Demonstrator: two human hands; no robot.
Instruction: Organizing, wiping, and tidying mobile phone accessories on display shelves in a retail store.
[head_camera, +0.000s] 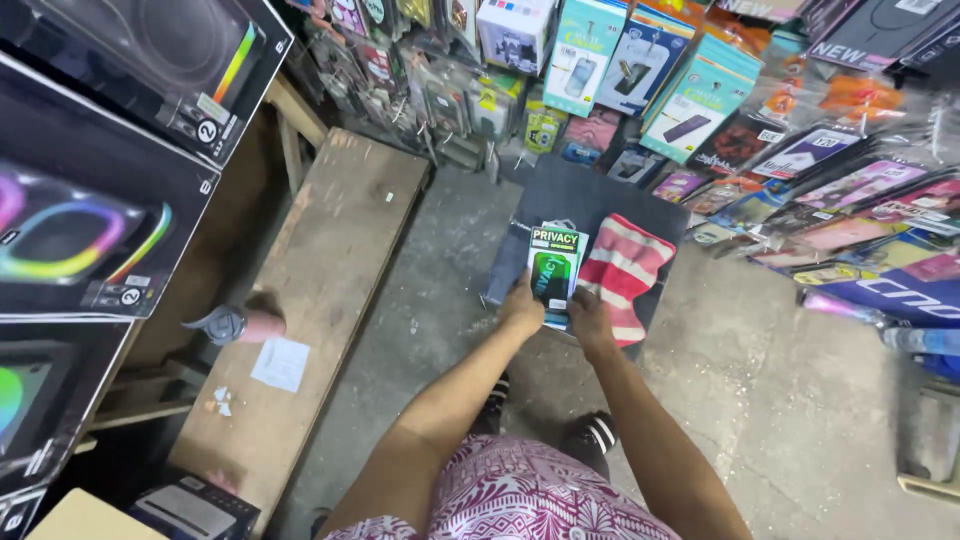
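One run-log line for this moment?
left hand: holds green packet | right hand: on packet | beside: striped cloth | under: dark board

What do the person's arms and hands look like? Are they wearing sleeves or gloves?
Both arms are bare all the way down, with no sleeves in view. The left hand and the right hand have no gloves, and no watch, ring or bracelet shows. Below the arms, the person wears a pink-and-white patterned garment.
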